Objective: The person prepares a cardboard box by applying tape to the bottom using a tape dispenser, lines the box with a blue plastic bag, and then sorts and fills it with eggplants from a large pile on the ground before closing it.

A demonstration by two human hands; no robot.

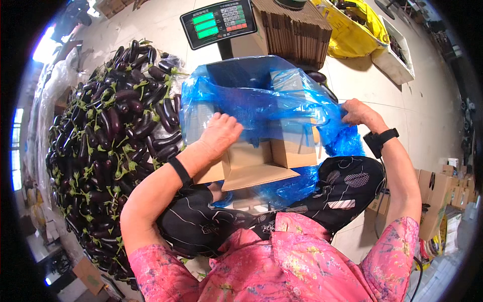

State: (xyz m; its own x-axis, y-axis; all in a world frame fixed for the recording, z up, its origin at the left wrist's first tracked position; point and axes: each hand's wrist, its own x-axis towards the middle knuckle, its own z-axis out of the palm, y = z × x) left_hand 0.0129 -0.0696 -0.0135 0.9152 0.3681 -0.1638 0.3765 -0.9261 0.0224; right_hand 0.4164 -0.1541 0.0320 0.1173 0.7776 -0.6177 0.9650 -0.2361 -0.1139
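An open cardboard box (pixel 260 176) stands in front of my knees, its near flap folded out towards me. A translucent blue plastic bag (pixel 241 100) is stretched over the box's far part and both sides. My left hand (pixel 222 133), fingers curled in, grips the bag's edge above the box's left side. Out to the right, my right hand (pixel 356 112) pinches a gathered part of the same bag. Below that hand, crumpled blue film hangs down past the box. More of the film shows beneath the near flap.
A large heap of eggplants (pixel 109 128) covers the floor on my left. Beyond the box stand a digital scale display (pixel 219 23) and a stack of flattened cardboard (pixel 296 36). A yellow bag (pixel 353 32) and a white foam box (pixel 396 56) lie at far right.
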